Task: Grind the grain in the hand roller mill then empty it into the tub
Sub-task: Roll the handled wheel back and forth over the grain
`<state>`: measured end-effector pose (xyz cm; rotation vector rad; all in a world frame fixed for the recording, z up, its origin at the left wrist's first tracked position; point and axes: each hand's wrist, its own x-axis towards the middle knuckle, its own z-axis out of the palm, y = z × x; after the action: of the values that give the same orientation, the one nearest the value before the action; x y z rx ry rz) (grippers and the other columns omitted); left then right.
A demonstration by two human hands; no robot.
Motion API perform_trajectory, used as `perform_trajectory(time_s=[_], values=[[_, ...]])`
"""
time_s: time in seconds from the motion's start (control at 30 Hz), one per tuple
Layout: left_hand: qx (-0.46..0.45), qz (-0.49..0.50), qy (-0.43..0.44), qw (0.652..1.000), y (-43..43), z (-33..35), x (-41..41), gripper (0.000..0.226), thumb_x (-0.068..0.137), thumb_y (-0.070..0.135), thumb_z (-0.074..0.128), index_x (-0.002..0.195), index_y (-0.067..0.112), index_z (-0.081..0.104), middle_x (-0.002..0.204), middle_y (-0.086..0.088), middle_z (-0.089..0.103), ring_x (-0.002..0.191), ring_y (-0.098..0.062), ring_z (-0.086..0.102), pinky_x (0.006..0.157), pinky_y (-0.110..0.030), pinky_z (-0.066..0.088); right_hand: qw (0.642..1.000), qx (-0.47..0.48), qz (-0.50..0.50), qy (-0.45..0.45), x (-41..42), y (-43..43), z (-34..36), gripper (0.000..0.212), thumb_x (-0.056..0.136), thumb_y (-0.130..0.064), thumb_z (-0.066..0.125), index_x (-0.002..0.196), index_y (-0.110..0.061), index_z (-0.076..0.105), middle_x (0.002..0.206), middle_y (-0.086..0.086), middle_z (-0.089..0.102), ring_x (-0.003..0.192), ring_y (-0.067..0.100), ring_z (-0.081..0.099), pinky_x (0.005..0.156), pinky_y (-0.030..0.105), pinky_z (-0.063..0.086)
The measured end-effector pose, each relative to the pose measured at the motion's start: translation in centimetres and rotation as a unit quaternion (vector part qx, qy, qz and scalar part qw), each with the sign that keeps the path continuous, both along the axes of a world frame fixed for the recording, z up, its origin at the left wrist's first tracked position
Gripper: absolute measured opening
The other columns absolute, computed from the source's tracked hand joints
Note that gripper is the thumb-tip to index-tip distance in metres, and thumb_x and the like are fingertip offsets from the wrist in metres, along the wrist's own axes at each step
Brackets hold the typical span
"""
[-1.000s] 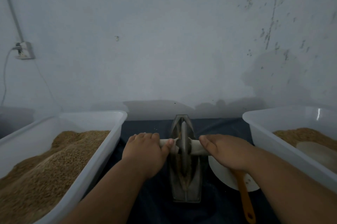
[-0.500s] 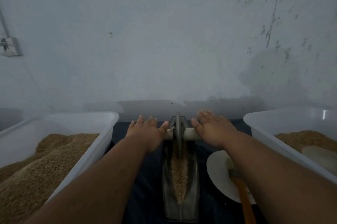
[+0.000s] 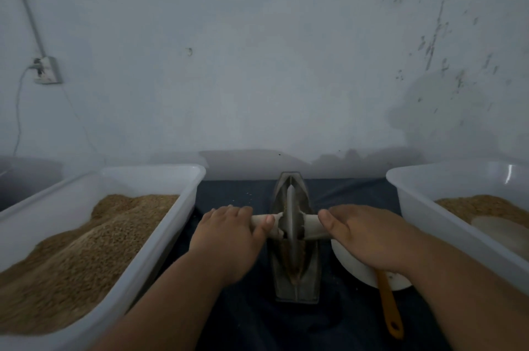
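Stage in hand: grinding, judged as under way.

Locate the mill [image 3: 296,279] at the centre of the cloth-covered counter [image 3: 243,316], between the two tubs and apart from both. Find the wheel [image 3: 292,207] standing upright in the metal trough, near mid-length, with brown grain [image 3: 287,262] lying in the groove on the near side of it.

Grips the handle [image 3: 310,226] on both sides of the wheel: left hand [image 3: 229,239] wrapped over the left end, thumb pointing toward the wheel; right hand [image 3: 369,239] closed over the right end, thumb likewise close to the wheel. Holds nothing else in either hand.

Note the left tub [image 3: 160,239], heaped high with grain. Note the right tub [image 3: 423,207], holding a lower layer and a pale round object, not identifiable. Note the white bowl [image 3: 357,270] just right of the trough, partly under the right wrist, with an orange-handled tool [image 3: 388,310] lying across its near rim.

Judge progress as follows.
- Done: trough loaded with grain; both hands set on the handle.
- Left: roll until the charge is crushed, lift the trough clear, tip it into the tub.
- Cannot tell how fine the grain is, nor which tub is meant to receive it.
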<state>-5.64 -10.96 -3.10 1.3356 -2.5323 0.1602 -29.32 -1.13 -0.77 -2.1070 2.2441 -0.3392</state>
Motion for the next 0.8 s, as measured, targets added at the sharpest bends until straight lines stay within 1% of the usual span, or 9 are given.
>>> perform_trajectory(time_s=[0.07,0.17,0.23,0.33,0.4,0.5,0.63,0.7,0.8], values=[[-0.009,0.001,0.011,1.0,0.5,0.0,0.3,0.112,0.069,0.076,-0.026,0.144,0.025,0.04,0.14,0.003,0.051,0.133,-0.017,0.041,0.114,-0.038,0.027,1.0,0.007,0.001,-0.014,0.2,0.6,0.2,0.097,0.071,-0.083,-0.01,0.115,-0.032,0.06,0.112,-0.009,0.064,0.099,0.009,0.058,0.092,0.037,0.048],[-0.012,-0.001,-0.003,1.0,0.4,0.3,0.0,0.119,0.065,0.077,-0.032,0.148,0.025,0.036,0.147,0.001,0.046,0.139,-0.018,0.035,0.117,-0.039,0.021,0.998,0.041,-0.014,-0.045,-0.1,0.3,0.1,0.091,0.079,-0.077,-0.003,0.136,-0.035,0.053,0.134,-0.008,0.058,0.118,0.011,0.054,0.098,0.033,0.042],[-0.002,0.001,-0.021,1.0,-0.5,0.3,-0.8,0.119,0.065,0.077,-0.031,0.149,0.024,0.034,0.15,0.0,0.043,0.142,-0.019,0.031,0.118,-0.04,0.017,0.997,0.049,-0.019,-0.055,-0.6,-0.6,-0.3,0.092,0.077,-0.078,-0.002,0.139,-0.035,0.051,0.14,-0.007,0.055,0.124,0.013,0.052,0.101,0.034,0.041],[0.033,0.019,-0.037,0.999,-3.2,0.0,-2.4,0.097,0.081,0.073,-0.012,0.15,0.021,0.032,0.154,-0.003,0.037,0.145,-0.022,0.026,0.118,-0.041,0.015,0.998,0.036,-0.02,-0.044,-1.8,-3.2,-1.0,0.103,0.07,-0.084,-0.006,0.145,-0.033,0.045,0.152,-0.005,0.045,0.136,0.016,0.043,0.11,0.04,0.036],[0.054,0.037,-0.052,0.997,-5.4,0.0,-3.5,0.078,0.094,0.065,0.004,0.15,0.019,0.033,0.155,-0.005,0.037,0.145,-0.026,0.026,0.117,-0.044,0.017,0.999,0.028,-0.028,-0.017,-2.6,-5.5,-1.5,0.099,0.078,-0.082,-0.003,0.155,-0.029,0.03,0.163,-0.006,0.023,0.149,0.014,0.022,0.119,0.044,0.024],[0.073,0.037,-0.086,0.993,-8.4,0.2,-4.9,0.063,0.1,0.055,0.01,0.155,0.026,0.019,0.16,-0.006,0.025,0.148,-0.033,0.015,0.118,-0.05,0.014,0.999,0.017,-0.044,0.025,-3.8,-8.9,-1.7,0.084,0.09,-0.074,0.002,0.159,-0.027,0.016,0.166,-0.007,0.006,0.152,0.012,0.006,0.122,0.045,0.013],[0.101,0.063,-0.033,0.992,-10.9,0.5,-6.1,0.074,0.096,0.064,0.003,0.158,0.022,0.003,0.165,0.001,0.0,0.15,-0.026,-0.01,0.121,-0.048,-0.001,0.997,0.001,-0.069,0.036,-5.0,-12.0,-1.5,0.08,0.093,-0.071,0.0,0.16,-0.026,0.002,0.167,-0.005,-0.007,0.153,0.014,-0.005,0.123,0.046,0.004],[0.088,0.06,-0.043,0.993,-11.3,0.6,-6.5,0.075,0.095,0.065,0.001,0.157,0.022,-0.001,0.165,0.001,-0.005,0.149,-0.026,-0.014,0.121,-0.049,-0.003,0.996,-0.008,-0.076,0.039,-5.3,-12.5,-1.7,0.079,0.094,-0.07,0.001,0.159,-0.025,-0.001,0.166,-0.004,-0.011,0.152,0.014,-0.008,0.122,0.046,0.002],[0.076,0.049,-0.084,0.992,-11.2,0.8,-6.5,0.07,0.098,0.06,0.004,0.157,0.025,-0.001,0.165,-0.001,-0.006,0.15,-0.029,-0.013,0.121,-0.051,-0.002,0.996,-0.007,-0.076,0.038,-5.4,-12.2,-2.2,0.079,0.094,-0.069,0.001,0.16,-0.024,-0.001,0.166,-0.004,-0.009,0.153,0.014,-0.007,0.122,0.045,0.003]])
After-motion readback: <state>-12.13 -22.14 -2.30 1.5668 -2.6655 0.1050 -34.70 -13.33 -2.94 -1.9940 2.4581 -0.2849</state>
